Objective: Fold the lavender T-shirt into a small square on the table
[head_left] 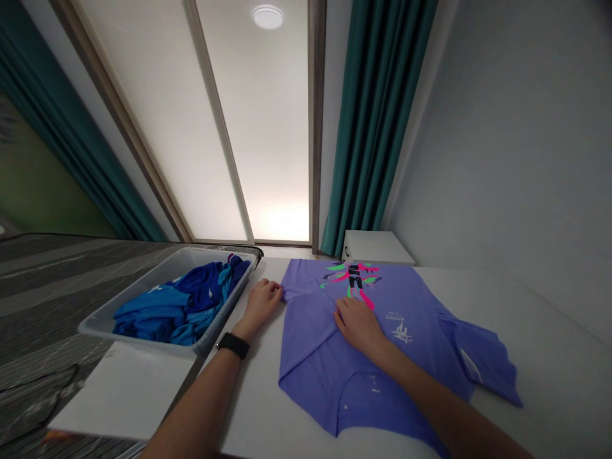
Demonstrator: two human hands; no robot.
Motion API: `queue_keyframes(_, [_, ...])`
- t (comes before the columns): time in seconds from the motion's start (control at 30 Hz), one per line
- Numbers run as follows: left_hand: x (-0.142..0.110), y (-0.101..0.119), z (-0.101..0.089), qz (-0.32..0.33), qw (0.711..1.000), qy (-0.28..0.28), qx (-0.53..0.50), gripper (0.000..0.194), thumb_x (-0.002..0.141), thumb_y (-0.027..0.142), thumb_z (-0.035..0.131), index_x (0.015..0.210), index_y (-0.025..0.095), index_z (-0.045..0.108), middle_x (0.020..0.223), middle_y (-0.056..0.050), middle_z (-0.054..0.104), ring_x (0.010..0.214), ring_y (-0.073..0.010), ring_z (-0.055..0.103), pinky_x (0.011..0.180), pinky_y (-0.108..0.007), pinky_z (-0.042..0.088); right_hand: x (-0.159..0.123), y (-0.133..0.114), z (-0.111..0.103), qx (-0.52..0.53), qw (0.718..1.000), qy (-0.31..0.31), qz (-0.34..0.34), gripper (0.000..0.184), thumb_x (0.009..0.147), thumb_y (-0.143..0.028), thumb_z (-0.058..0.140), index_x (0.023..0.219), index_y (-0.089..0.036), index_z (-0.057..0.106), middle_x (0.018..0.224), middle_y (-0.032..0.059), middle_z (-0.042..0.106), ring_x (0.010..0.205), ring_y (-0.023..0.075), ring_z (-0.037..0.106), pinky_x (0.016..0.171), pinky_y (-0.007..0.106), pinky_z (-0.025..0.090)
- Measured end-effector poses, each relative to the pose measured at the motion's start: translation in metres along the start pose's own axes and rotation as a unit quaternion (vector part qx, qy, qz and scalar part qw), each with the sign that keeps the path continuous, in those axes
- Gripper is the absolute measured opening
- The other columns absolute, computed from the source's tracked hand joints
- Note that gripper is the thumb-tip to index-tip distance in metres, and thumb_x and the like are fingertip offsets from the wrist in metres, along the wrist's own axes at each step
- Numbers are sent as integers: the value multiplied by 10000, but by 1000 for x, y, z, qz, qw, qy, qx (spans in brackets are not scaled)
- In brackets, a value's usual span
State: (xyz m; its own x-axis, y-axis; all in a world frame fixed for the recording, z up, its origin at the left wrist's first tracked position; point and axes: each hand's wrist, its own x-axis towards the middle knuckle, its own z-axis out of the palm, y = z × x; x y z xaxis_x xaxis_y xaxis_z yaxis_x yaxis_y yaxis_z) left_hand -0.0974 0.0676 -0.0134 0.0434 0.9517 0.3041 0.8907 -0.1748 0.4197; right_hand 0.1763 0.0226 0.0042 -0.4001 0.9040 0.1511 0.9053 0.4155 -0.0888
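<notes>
A lavender T-shirt (306,344) lies spread on the white worktop (253,408), its printed side up and its right part folded over. The left hand (262,307), a black watch (233,345) on its wrist, is curled nearly shut and pinches the tip of a sleeve at the shirt's left edge. The right hand (359,325) rests open and flat on the shirt's middle, just below the print, gripping nothing. A grey tray (138,296) of crumpled blue clothes (167,312) sits just beside the left hand.
</notes>
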Motion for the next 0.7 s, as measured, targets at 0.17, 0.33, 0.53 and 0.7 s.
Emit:
queue_keyframes(0.17, [-3, -3, 4, 33, 999, -8, -37, 208, 904, 273, 491, 921, 173, 672, 991, -85, 660, 935, -223, 597, 823, -344, 443, 1, 4, 4, 102, 993, 8, 53, 160, 999, -226, 411, 1031, -200, 566, 882, 46, 689, 823, 195, 633, 728, 281, 396])
queue_keyframes(0.33, [-1, -7, 7, 24, 998, -27, -51, 242, 885, 212, 508, 1094, 186, 629, 976, -63, 682, 898, -211, 619, 812, -350, 445, 3, 13, 8, 124, 990, 14, 61, 270, 973, -178, 421, 1216, -209, 534, 936, 49, 709, 886, 198, 649, 768, 278, 406])
queue_keyframes(0.53, [-2, -10, 9, 43, 998, -26, -39, 262, 900, 149, 441, 1079, 195, 627, 980, -64, 673, 918, -209, 624, 819, -348, 437, 5, 23, 9, 74, 996, 19, 54, 334, 958, -177, 441, 1277, -205, 537, 1026, 85, 724, 924, 219, 662, 824, 305, 420])
queue_keyframes(0.7, [0, -9, 9, 43, 998, -11, -38, 265, 923, 145, 402, 1068, 181, 622, 974, -74, 670, 864, -204, 628, 772, -326, 439, 3, 26, 12, 58, 997, -11, 44, 354, 944, -170, 467, 1287, -196, 548, 1080, 106, 718, 988, 237, 659, 869, 324, 425])
